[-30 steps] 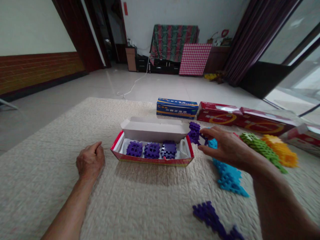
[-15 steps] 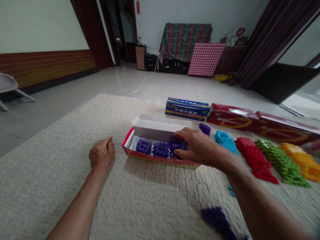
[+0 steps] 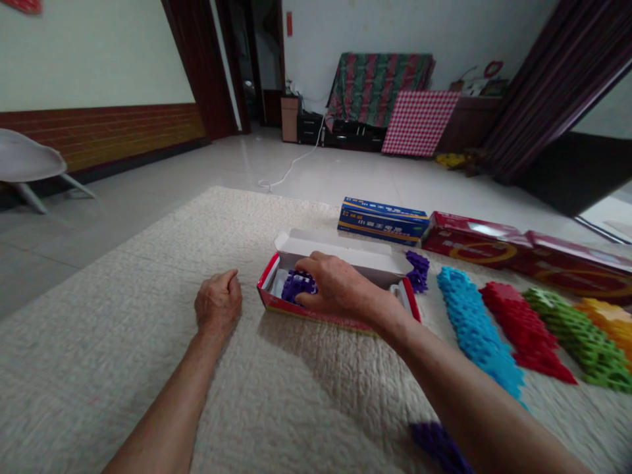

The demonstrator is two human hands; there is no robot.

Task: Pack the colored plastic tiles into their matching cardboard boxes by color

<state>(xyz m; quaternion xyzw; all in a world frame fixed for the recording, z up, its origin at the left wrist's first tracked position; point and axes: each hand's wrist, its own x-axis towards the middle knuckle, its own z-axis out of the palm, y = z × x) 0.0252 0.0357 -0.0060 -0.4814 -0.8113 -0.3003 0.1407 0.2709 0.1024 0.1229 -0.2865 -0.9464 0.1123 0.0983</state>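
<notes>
My right hand (image 3: 330, 286): in the open box (image 3: 340, 245), thumb and fingers apart around a purple piece (image 3: 299, 288) toward its left end; whether they grip it, I cannot tell. My left hand (image 3: 217, 303): curled closed, on the mat (image 3: 237, 408) left of the box. Right of the box, in order: turquoise row (image 3: 478, 332), red row (image 3: 526, 332), green row (image 3: 575, 332), yellow row (image 3: 609, 322). Behind the box: one blue carton (image 3: 382, 222).

Dim, flat indoor light, brighter at right edge, glare on the floor (image 3: 237, 164), soft shadow below the open box (image 3: 296, 312), slight blur, stretched edges.
</notes>
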